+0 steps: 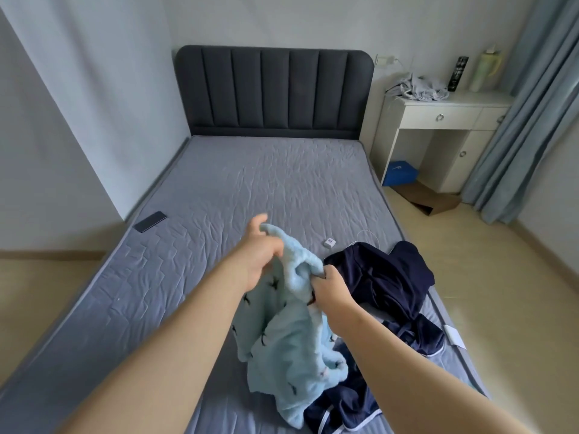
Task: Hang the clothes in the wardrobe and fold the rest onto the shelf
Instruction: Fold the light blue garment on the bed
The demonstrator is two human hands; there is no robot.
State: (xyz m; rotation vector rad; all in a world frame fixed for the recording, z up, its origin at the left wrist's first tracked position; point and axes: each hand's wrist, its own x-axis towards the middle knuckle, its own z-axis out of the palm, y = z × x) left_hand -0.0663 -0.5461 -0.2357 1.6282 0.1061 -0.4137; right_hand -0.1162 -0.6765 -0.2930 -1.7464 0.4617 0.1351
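A light blue fleece garment (291,339) with small dark prints hangs over the near part of the bed (250,189), lifted by both hands. My left hand (261,255) grips its upper edge, fingers curled into the cloth. My right hand (329,288) pinches a bunched fold of the same edge a little to the right. Dark navy clothes with white piping (385,283) lie heaped on the bed's right side, partly under the blue garment.
A black phone (150,221) lies near the bed's left edge and a small white charger (329,242) with a cable sits mid-bed. A white desk (445,133) with crumpled grey cloth (419,87) stands at the right, by a blue curtain (532,104). Cardboard (429,198) lies on the floor.
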